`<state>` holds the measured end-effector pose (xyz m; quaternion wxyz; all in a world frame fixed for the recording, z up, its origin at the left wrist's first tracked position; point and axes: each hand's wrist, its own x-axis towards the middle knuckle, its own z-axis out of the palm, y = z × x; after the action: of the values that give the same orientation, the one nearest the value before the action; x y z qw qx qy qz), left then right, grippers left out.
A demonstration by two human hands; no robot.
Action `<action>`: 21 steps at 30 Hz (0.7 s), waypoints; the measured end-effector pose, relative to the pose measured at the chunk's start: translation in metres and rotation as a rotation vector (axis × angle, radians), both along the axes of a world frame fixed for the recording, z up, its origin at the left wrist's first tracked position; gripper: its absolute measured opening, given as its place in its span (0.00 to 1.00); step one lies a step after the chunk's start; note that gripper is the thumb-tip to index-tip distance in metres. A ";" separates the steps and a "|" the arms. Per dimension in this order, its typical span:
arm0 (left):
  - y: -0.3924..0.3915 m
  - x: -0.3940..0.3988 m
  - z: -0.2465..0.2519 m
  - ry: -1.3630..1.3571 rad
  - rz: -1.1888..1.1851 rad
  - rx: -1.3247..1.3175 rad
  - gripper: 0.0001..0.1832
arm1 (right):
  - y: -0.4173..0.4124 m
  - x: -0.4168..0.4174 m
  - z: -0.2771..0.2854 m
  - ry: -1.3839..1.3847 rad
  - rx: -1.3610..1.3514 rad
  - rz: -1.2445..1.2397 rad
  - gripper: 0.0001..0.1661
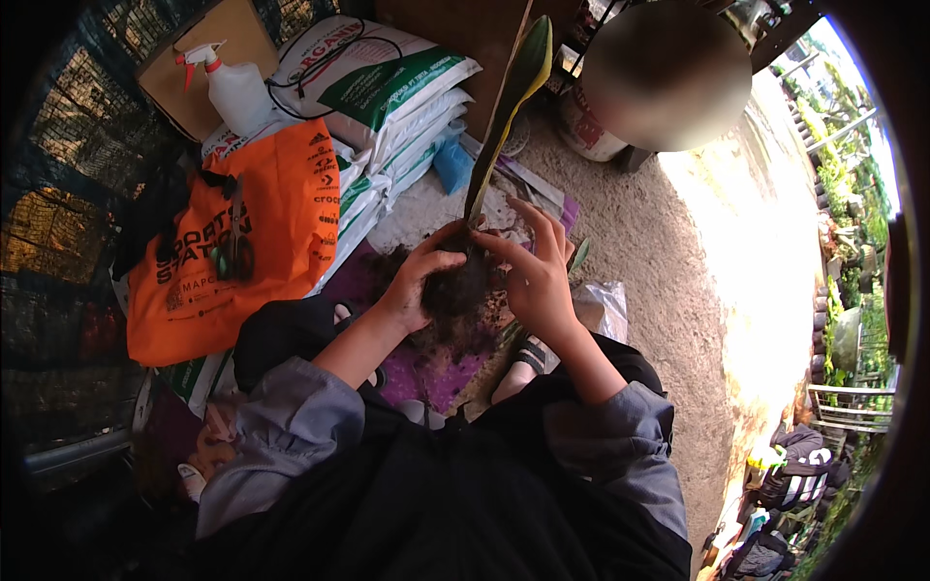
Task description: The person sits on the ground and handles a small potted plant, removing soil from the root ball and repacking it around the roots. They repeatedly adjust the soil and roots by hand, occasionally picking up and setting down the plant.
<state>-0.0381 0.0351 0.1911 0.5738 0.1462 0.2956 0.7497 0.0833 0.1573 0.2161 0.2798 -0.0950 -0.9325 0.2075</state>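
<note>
My left hand [420,282] is wrapped around a dark soil-covered root ball [456,287]. From its top rises one tall snake plant leaf [501,123], dark green with a yellow edge, and a thin straight stalk [512,62] stands beside it. My right hand [539,272] is at the other side, its fingers spread and a fingertip touching the soil at the leaf's base. Below both hands, loose dark soil [465,338] lies on a purple sheet [429,378] on the ground. The far side of the root ball is hidden.
Stacked white-and-green growing-medium sacks [392,87] stand at the upper left, with a black cable [327,112] on top. Nearby are a white spray bottle [240,94], an orange bag [283,218] with scissors [236,232] on it, and a blue bag [452,163]. A bucket [592,127] stands upper right.
</note>
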 end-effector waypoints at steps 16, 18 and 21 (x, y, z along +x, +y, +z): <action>0.000 -0.009 0.003 -0.137 0.196 0.015 0.22 | -0.028 0.008 -0.017 -0.027 0.335 -0.037 0.36; 0.000 -0.011 -0.005 -0.171 0.193 -0.017 0.22 | -0.029 0.007 -0.017 -0.036 0.333 -0.016 0.37; 0.001 -0.011 -0.014 -0.202 0.190 -0.038 0.21 | -0.029 0.005 -0.020 -0.052 0.360 0.014 0.37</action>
<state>-0.0493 0.0362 0.1773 0.5297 0.0305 0.2629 0.8059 0.0879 0.1284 0.1963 0.2667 -0.0424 -0.9621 0.0364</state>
